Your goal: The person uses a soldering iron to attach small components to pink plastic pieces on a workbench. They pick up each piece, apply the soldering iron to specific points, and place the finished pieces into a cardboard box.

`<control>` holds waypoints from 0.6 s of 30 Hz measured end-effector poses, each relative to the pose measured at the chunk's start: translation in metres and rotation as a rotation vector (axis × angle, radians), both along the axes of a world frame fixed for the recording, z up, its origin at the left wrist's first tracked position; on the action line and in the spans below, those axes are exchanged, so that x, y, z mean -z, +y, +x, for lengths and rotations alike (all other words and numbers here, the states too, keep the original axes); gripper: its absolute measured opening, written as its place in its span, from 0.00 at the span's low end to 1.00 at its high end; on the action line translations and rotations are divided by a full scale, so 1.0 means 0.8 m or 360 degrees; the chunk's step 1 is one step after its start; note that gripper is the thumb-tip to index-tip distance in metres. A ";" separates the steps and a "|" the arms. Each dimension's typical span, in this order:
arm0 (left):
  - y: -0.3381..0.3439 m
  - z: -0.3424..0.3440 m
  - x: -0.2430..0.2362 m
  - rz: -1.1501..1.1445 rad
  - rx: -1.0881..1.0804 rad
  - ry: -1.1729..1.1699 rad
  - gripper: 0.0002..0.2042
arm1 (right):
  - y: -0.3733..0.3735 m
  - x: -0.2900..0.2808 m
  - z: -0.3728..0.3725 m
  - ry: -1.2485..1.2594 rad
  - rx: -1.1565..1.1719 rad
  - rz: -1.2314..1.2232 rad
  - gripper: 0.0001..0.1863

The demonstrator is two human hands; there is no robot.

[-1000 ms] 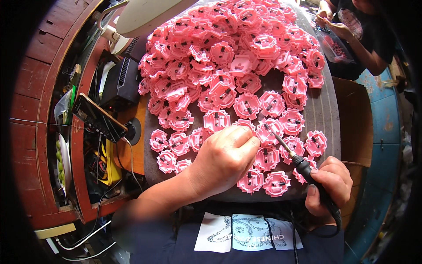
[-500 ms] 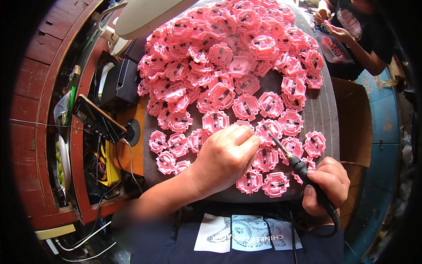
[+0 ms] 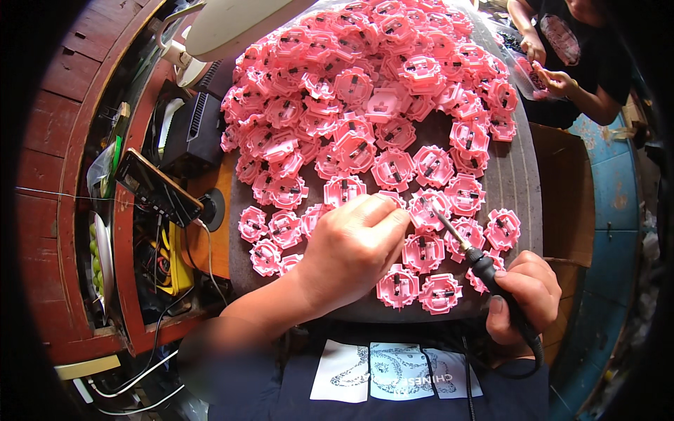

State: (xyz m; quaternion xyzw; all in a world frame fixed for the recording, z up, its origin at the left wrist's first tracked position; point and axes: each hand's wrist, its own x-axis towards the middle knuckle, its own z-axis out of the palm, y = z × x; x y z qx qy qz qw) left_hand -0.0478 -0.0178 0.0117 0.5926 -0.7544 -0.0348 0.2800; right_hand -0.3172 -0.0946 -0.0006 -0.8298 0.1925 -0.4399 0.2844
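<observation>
My right hand (image 3: 530, 295) grips the black handle of a soldering iron (image 3: 484, 265), whose metal tip points up and left over a pink plastic part (image 3: 428, 210). Close to that tip, my left hand (image 3: 354, 245) is closed in a pinch. What its fingers hold, if anything, is hidden behind them. Around both hands lie several more pink parts, each with small black pieces inside, such as the pink part (image 3: 440, 294) nearest my body.
A large heap of pink parts (image 3: 316, 49) covers the far side of the grey work surface (image 3: 516, 196). At left stand a phone (image 3: 158, 189), a black box (image 3: 191, 133) and a white lamp (image 3: 239, 28). A person (image 3: 583, 70) works at the far right beside a cardboard box (image 3: 562, 189).
My left hand has shifted slightly up and left. The soldering iron has moved a little to the right. The other person's hands have come lower and further right.
</observation>
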 end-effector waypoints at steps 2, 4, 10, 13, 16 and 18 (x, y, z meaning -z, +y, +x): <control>0.003 0.004 -0.012 -0.0004 -0.0040 -0.0008 0.10 | 0.000 -0.002 -0.004 -0.0025 0.0051 0.0016 0.16; 0.005 0.010 -0.021 0.0009 -0.0066 0.0006 0.10 | 0.000 0.002 -0.010 -0.0056 0.0115 0.0003 0.17; -0.004 0.009 -0.043 -0.0251 0.0039 0.0179 0.11 | -0.008 0.010 -0.026 -0.0105 0.0287 -0.0089 0.18; -0.015 -0.001 -0.048 -0.0245 0.0096 0.0182 0.11 | -0.008 0.014 -0.029 -0.0148 0.0295 -0.0068 0.17; -0.029 -0.007 -0.055 -0.0343 0.0162 0.0164 0.12 | -0.009 0.014 -0.031 -0.0156 0.0292 -0.0052 0.16; -0.043 -0.011 -0.046 -0.0351 0.0256 0.0178 0.11 | -0.009 0.017 -0.031 -0.0166 0.0291 -0.0039 0.16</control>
